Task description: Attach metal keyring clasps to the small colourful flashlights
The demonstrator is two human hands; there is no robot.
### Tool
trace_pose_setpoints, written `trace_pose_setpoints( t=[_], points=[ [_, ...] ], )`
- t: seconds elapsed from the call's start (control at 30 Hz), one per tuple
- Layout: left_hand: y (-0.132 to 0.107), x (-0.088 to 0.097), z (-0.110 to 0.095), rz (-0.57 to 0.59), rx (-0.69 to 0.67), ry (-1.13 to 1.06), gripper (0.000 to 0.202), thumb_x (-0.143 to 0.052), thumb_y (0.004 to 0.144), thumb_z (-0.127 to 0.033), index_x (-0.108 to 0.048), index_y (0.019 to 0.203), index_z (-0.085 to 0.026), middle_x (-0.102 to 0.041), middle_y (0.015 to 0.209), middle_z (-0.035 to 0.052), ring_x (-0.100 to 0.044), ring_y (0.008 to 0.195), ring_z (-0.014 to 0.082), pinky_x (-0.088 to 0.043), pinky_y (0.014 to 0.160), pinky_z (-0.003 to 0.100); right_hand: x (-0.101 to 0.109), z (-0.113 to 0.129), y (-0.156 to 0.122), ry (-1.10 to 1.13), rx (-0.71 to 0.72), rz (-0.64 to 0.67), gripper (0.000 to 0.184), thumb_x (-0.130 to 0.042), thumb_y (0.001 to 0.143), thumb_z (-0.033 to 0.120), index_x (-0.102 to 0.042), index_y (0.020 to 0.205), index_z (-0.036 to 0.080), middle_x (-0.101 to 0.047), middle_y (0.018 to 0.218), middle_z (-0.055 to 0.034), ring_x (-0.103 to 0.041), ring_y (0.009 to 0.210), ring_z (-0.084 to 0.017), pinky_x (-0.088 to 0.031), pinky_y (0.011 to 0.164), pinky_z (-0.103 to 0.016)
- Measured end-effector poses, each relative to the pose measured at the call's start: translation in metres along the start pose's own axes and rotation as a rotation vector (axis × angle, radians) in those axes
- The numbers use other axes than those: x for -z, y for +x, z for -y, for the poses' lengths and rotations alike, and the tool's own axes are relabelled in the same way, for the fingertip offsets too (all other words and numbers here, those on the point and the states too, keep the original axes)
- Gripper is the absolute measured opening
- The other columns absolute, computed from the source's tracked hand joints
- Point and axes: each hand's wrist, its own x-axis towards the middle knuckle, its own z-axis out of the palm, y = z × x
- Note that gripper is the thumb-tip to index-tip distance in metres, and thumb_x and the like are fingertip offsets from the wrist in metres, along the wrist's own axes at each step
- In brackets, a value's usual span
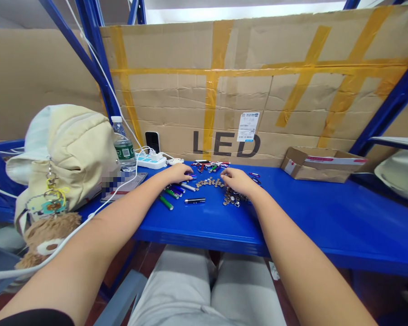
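My left hand [179, 173] is closed, with a short blue metal tube [193, 177] at its fingertips. Beneath it and toward me lie several pen-like metal tubes [172, 193] in green, blue and white. A black tube with silver ends [195, 200] lies apart in front of them. My right hand [237, 180] has its thumb and fingertips pressed together above small round coppery discs [209, 182], spread in a curved band. Whatever it pinches is too small to tell. Below that wrist is a heap of small shiny metal pieces [231, 198], partly hidden by the hand.
Farther back on the blue table [204, 226] lie mixed coloured tubes [212, 166] and small clips [255, 175]. A power strip [151, 160], water bottle [124, 147] and cream backpack [75, 149] stand left. An open cardboard box [321, 165] sits right, before a tall cardboard wall [177, 104].
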Motion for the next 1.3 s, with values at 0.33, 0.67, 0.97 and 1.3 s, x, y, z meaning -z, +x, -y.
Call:
trace_pose_setpoints(
  t=[0.33,0.67,0.97,1.3],
  points=[
    [-0.001,0.002,-0.001,-0.020,0.070,-0.140,0.040,-0.063,0.076,-0.031,-0.067,0.114,-0.018,-0.068,0.116,0.0056,-0.063,0.100,0.0195,-0.044,0.082,0.022,-0.002,-0.001,0.000,-0.003,0.029,0.012,0.023,-0.046,0.088,0.026,-0.065,0.096,0.017,-0.070,0.084,-0.0071,-0.062,0.075,-0.018,-0.044,0.070,-0.028],
    [0.004,-0.005,0.000,-0.176,-0.013,-0.200,0.029,-0.059,0.077,-0.039,-0.071,0.091,-0.016,-0.070,0.086,0.0031,-0.060,0.079,0.0176,-0.039,0.067,0.025,-0.021,0.006,0.008,-0.269,0.286,-0.035,0.025,-0.053,0.085,0.026,-0.068,0.104,0.019,-0.065,0.108,-0.0099,-0.059,0.101,-0.022,-0.043,0.089,-0.031],
    [0.007,-0.002,-0.001,-0.275,-0.111,-0.199,0.032,-0.053,0.082,-0.042,-0.069,0.088,-0.015,-0.068,0.078,0.0015,-0.056,0.068,0.0145,-0.036,0.062,0.024,-0.033,0.022,0.010,-0.433,0.361,0.045,0.027,-0.053,0.086,0.023,-0.070,0.107,0.025,-0.063,0.107,-0.0094,-0.056,0.097,-0.022,-0.043,0.082,-0.031],
    [0.006,-0.003,-0.009,-0.146,-0.292,-0.184,0.030,-0.056,0.084,-0.031,-0.068,0.108,-0.018,-0.068,0.109,0.0065,-0.061,0.100,0.0186,-0.042,0.089,0.026,-0.034,0.017,0.013,-0.193,0.298,-0.028,0.014,-0.055,0.080,0.022,-0.069,0.081,0.019,-0.067,0.092,-0.0074,-0.059,0.085,-0.019,-0.043,0.077,-0.028]
  ],
)
